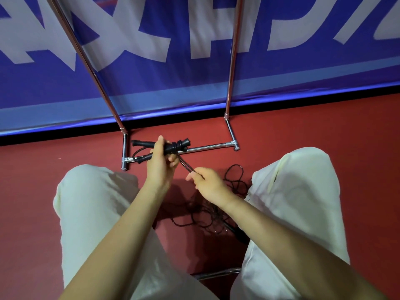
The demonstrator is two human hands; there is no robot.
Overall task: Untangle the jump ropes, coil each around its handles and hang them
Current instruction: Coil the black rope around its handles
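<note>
Left hand (pixel 159 162) wrapped round paired black handles (pixel 171 146), held level so turns stack neatly. A few coils (pixel 175 146) already on handles near right end. Right hand (pixel 206 182) pinches doubled rope strand (pixel 188 166), taut between hands, likely feeding next wrap. Remaining rope heap (pixel 216 213) lies tangled on red floor (pixel 32 191) between knees. Metal rack (pixel 229 94) just beyond, ready for hanging.

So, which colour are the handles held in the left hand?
Black; the handles in the left hand show best in the head view.
</note>
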